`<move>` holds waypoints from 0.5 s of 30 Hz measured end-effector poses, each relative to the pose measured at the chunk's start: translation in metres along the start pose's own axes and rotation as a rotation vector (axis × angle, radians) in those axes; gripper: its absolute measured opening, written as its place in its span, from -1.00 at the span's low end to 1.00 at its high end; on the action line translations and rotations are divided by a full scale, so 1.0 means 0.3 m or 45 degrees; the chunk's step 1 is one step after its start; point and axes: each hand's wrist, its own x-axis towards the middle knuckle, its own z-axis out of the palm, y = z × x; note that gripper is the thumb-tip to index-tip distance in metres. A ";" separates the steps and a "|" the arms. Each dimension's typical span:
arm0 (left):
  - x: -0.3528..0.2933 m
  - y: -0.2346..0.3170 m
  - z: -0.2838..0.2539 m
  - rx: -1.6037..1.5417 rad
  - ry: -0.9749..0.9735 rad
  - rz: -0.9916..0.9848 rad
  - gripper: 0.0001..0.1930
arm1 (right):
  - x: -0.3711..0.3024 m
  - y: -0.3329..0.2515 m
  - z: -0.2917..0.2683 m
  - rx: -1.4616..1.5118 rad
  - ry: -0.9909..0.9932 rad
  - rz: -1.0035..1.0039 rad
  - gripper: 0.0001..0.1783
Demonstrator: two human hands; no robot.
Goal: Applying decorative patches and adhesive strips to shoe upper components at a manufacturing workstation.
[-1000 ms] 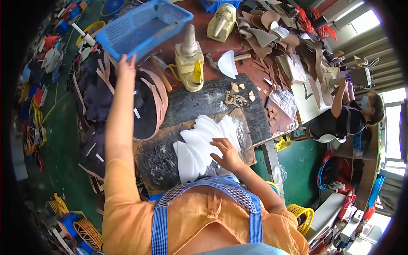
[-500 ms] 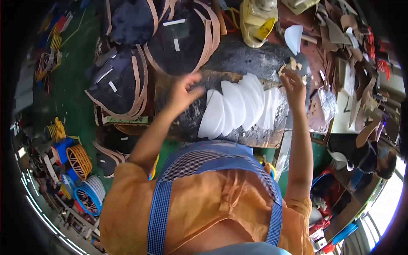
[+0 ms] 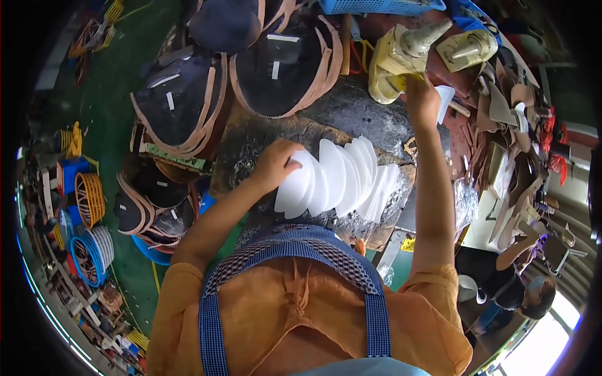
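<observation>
Overlapping white half-moon pieces [image 3: 332, 178] lie fanned across a dark, stained board [image 3: 244, 135] in front of me. My left hand [image 3: 276, 164] is at the left end of the fan, with thumb and forefinger on the tip of the outermost piece. Further off, my right hand [image 3: 422, 105] reaches to a cream plastic glue container [image 3: 384, 74]. Its fingers close on a yellow plastic piece [image 3: 396, 83] at the container's opening; the fingertips are partly hidden. Just right of that hand lies another white piece [image 3: 444, 100].
Black panels with tan edging [image 3: 276, 75] are stacked at the far left. A second cream container [image 3: 467, 49] stands beyond my right hand, near leather scraps [image 3: 501, 103]. Scissors [image 3: 359, 53] and a blue basket [image 3: 382, 6] lie at the back. A person [image 3: 527, 294] is at the right.
My left hand has come down onto the leftmost white piece. My right hand has moved away from crumpled tan bits to the glue container. The whole view has shifted.
</observation>
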 end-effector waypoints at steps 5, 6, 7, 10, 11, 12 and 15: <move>0.054 -0.038 -0.073 -1.223 -0.037 -0.838 -0.78 | -0.140 0.242 0.053 0.382 -0.033 0.047 -0.80; 0.056 -0.077 -0.061 -1.302 -0.011 -0.884 -0.80 | -0.110 0.218 0.028 0.373 0.148 0.067 -0.73; 0.047 -0.103 -0.055 -1.352 0.014 -0.965 -0.82 | -0.125 0.173 0.013 0.506 0.249 0.453 -0.68; 0.023 -0.203 0.005 -0.498 0.050 -0.593 -0.88 | -0.210 0.222 -0.017 1.089 -0.292 0.891 -0.69; 0.023 -0.208 -0.001 -0.499 0.059 -0.603 -0.88 | -0.240 0.125 -0.036 1.203 -0.389 0.841 -0.72; 0.028 -0.197 -0.021 -0.578 -0.030 -0.698 -0.87 | -0.264 0.028 -0.047 1.135 -0.658 0.680 -0.73; 0.034 -0.219 -0.021 -0.699 -0.097 -0.815 -0.82 | -0.370 -0.318 0.000 1.530 -1.313 0.388 -0.78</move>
